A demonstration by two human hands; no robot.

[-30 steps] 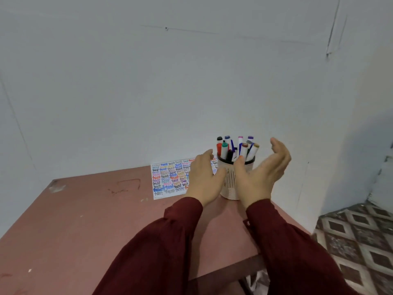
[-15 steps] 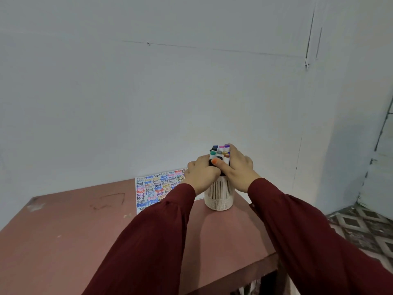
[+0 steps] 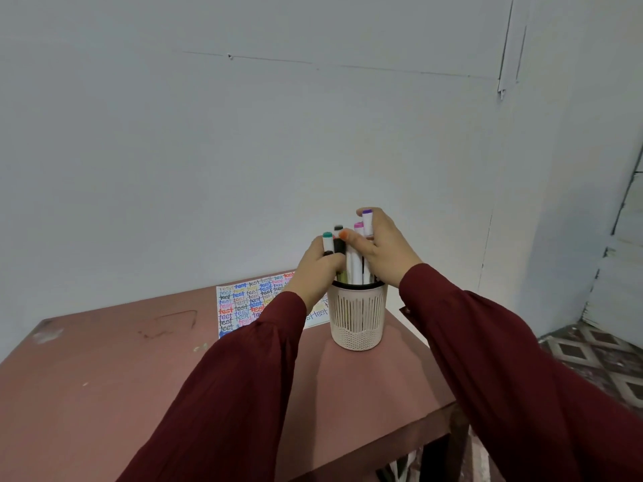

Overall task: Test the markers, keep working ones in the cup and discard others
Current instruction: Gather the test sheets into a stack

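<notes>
Now white, colour-capped markers are standing in the cup, left hand and right hand fingers curling around them.

On table: cup near right edge, markers in cup, paper left of cup.

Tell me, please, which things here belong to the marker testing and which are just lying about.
Belong: markers, cup, test sheet, left hand and right hand gripping the markers.
Just there: table, patterned floor tiles.
</notes>
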